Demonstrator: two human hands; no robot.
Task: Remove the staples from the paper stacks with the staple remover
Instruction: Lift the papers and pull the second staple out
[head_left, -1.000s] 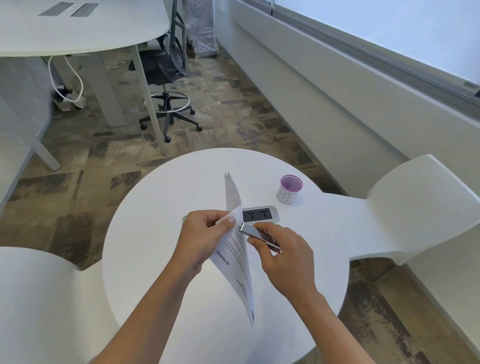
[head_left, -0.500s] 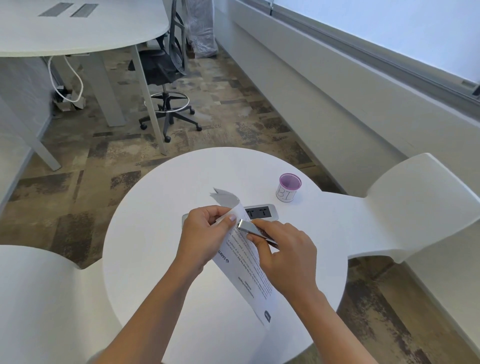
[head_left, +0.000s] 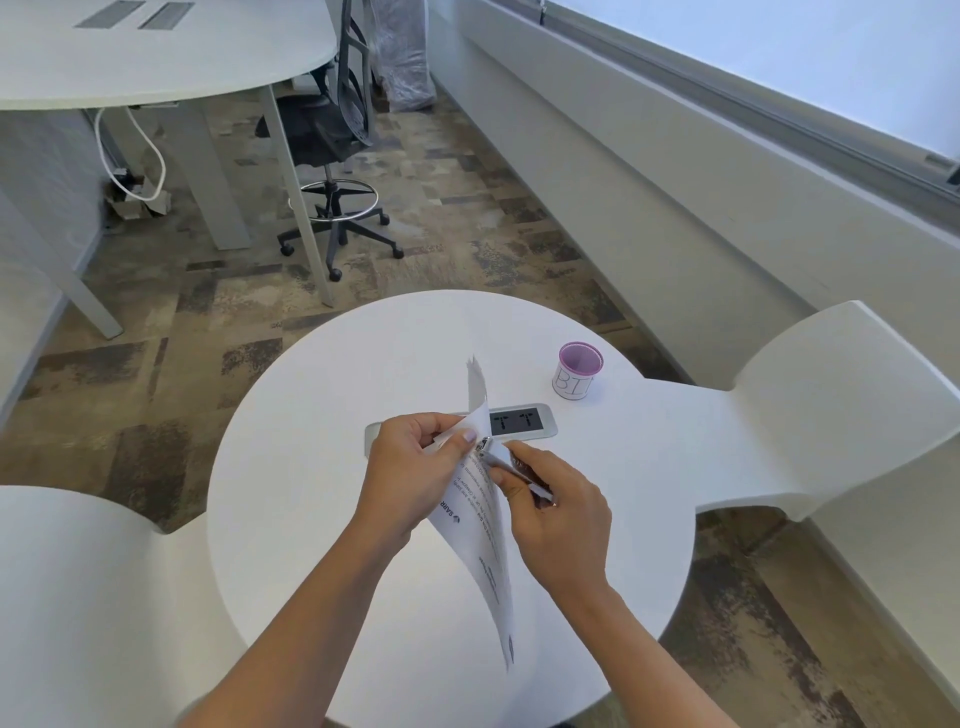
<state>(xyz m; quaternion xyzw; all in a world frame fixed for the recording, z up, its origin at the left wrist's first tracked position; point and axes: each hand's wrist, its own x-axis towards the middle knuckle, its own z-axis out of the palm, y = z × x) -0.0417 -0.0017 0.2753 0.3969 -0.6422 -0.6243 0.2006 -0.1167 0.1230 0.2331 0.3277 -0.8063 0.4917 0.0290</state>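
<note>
My left hand (head_left: 410, 470) pinches the top corner of a printed paper stack (head_left: 480, 551), held up over the round white table (head_left: 291, 519) with the sheets hanging down and curling. A metal staple remover (head_left: 511, 465) is gripped in my right hand (head_left: 558, 519), and its jaw tip touches the paper's corner right beside my left thumb. One sheet's end sticks up behind my left hand. The staple itself is too small to make out.
A small purple-rimmed cup (head_left: 576, 371) with handwritten letters stands at the table's back right. A power socket panel (head_left: 519, 421) is set into the table centre. White moulded seats (head_left: 831, 405) flank the table. An office chair (head_left: 332, 156) and a desk (head_left: 156, 57) stand beyond.
The paper stack has swung from edge-on to flatter and back to hanging edge-on. The remover's tip stays at the pinched corner, and both hands have barely shifted.
</note>
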